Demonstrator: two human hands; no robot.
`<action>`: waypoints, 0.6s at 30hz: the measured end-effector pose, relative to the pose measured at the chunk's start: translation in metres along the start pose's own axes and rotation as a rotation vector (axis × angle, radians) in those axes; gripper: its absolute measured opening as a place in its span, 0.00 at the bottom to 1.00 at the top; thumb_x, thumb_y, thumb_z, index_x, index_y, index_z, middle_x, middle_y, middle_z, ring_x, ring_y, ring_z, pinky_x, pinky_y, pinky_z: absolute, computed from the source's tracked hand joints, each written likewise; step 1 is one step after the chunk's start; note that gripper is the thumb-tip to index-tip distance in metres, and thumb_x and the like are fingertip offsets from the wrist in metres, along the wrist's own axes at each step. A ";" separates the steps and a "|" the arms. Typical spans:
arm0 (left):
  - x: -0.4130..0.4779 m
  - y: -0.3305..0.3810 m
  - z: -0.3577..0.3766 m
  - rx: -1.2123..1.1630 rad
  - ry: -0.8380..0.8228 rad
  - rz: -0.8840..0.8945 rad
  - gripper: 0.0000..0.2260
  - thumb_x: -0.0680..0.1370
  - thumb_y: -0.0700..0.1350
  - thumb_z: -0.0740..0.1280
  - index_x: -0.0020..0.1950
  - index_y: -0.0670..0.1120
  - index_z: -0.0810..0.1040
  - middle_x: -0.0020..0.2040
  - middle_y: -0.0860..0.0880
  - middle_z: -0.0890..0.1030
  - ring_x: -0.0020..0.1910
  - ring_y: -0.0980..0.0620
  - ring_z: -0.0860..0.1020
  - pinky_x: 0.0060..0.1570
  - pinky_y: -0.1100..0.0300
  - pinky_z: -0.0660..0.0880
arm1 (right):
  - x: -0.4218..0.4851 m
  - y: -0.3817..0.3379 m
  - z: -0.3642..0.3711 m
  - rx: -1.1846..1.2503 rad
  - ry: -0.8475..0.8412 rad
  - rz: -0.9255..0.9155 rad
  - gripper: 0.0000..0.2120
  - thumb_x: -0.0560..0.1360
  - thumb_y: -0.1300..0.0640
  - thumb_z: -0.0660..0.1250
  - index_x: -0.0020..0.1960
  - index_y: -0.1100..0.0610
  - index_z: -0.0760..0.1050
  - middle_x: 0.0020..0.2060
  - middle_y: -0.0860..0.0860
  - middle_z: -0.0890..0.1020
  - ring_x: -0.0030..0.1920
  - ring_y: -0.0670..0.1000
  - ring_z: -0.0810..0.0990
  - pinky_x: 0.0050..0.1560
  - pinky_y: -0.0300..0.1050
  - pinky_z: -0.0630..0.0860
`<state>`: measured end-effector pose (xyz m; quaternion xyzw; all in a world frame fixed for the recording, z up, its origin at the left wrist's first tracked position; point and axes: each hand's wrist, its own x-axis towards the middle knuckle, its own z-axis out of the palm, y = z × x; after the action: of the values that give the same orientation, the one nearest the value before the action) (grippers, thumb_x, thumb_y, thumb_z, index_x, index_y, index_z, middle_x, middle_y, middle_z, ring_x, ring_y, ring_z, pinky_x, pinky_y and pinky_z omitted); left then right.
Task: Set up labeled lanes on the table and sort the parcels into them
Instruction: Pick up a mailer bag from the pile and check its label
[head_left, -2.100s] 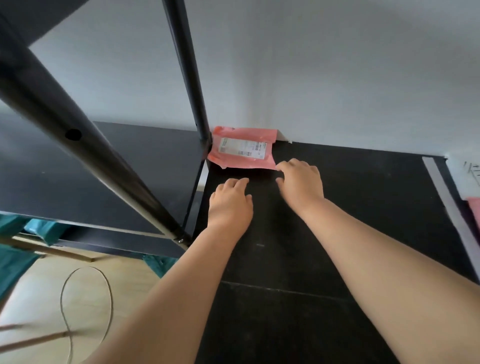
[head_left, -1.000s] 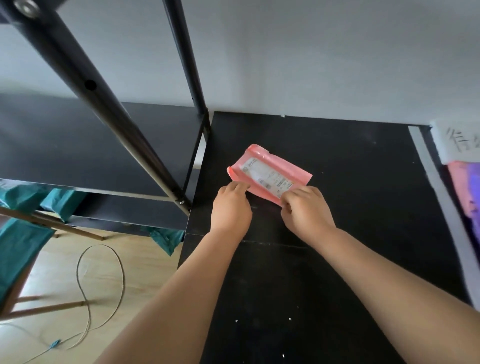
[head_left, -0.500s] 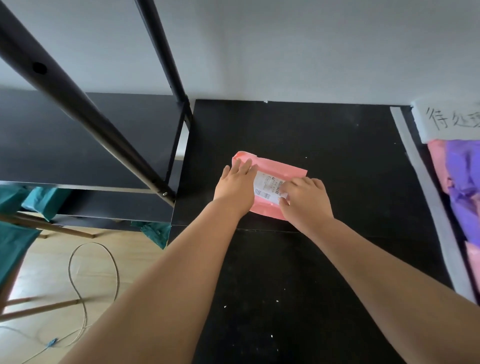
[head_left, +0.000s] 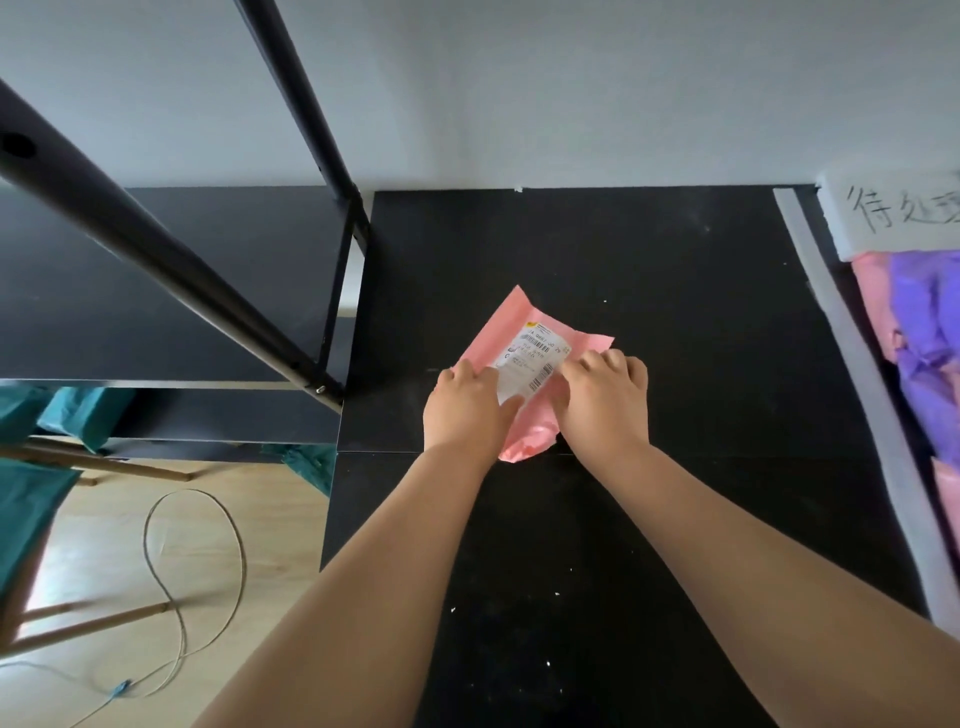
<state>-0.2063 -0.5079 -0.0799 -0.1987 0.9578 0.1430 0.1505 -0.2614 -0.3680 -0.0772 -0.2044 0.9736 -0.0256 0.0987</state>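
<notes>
Though partly covered, pink parcel (head_left: 521, 323) between left hand (head_left: 465, 404) and right hand (head_left: 605, 400), each grip round 1 edge.

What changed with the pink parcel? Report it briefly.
The pink parcel was pulled from the back corner by the wall toward the middle of the black table and turned. The left hand and right hand, first reaching for it, now hold it by its sides. The tape strip and paper label stayed.
</notes>
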 end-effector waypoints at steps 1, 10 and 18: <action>-0.003 0.001 0.001 -0.008 0.000 0.001 0.20 0.82 0.57 0.59 0.68 0.47 0.73 0.64 0.47 0.71 0.62 0.46 0.71 0.54 0.53 0.73 | -0.001 -0.001 0.002 -0.012 -0.014 0.003 0.14 0.80 0.54 0.61 0.64 0.51 0.75 0.57 0.49 0.77 0.62 0.54 0.70 0.70 0.52 0.60; -0.001 -0.006 0.002 0.084 0.154 0.133 0.16 0.76 0.35 0.60 0.62 0.45 0.77 0.60 0.49 0.76 0.58 0.47 0.70 0.56 0.57 0.64 | -0.011 -0.002 0.008 -0.068 -0.043 0.106 0.14 0.81 0.51 0.61 0.64 0.52 0.75 0.63 0.50 0.75 0.69 0.55 0.67 0.75 0.58 0.55; 0.000 -0.017 0.019 0.154 0.096 0.159 0.21 0.79 0.42 0.63 0.73 0.49 0.69 0.71 0.54 0.70 0.68 0.50 0.64 0.68 0.54 0.58 | -0.011 -0.001 0.009 -0.134 -0.150 0.072 0.17 0.78 0.55 0.65 0.66 0.51 0.73 0.66 0.51 0.72 0.73 0.56 0.63 0.77 0.60 0.49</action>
<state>-0.1946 -0.5163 -0.1007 -0.1168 0.9848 0.0708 0.1075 -0.2491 -0.3644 -0.0834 -0.1768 0.9697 0.0584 0.1584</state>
